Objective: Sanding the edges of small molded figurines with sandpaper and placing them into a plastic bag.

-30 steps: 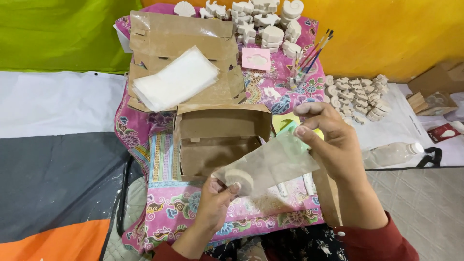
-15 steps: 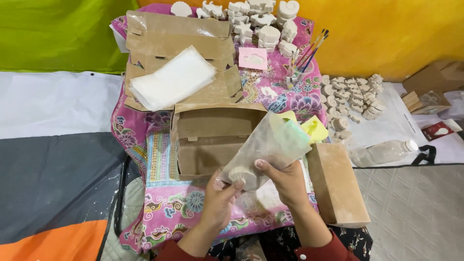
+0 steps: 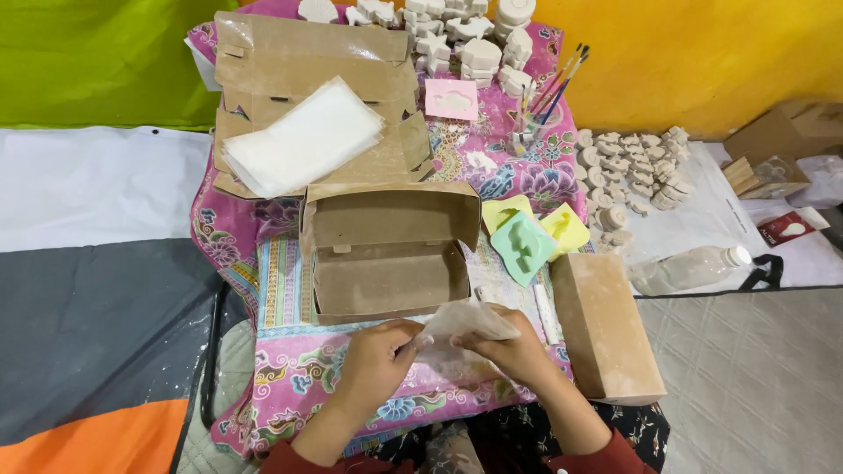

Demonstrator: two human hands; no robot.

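Both of my hands hold a small clear plastic bag (image 3: pixel 464 323) low over the pink patterned cloth (image 3: pixel 290 386), just in front of the open brown cardboard box (image 3: pixel 386 254). My left hand (image 3: pixel 376 364) pinches the bag's left end, and my right hand (image 3: pixel 509 349) presses down on its right side. Something pale lies inside the bag, folded under my fingers; its shape is hidden. The open box holds nothing that I can see.
A closed brown box (image 3: pixel 606 325) lies to the right. Green and yellow moulds (image 3: pixel 525 241) sit behind it. A flattened carton with a stack of clear bags (image 3: pixel 303 139) lies farther back, near white plaster figures (image 3: pixel 465 39), brushes (image 3: pixel 553 88), more figures (image 3: pixel 632 167) and a bottle (image 3: pixel 689 268).
The bag was held up in the air by my right hand; both hands have brought it down onto the cloth and folded it over the piece inside.
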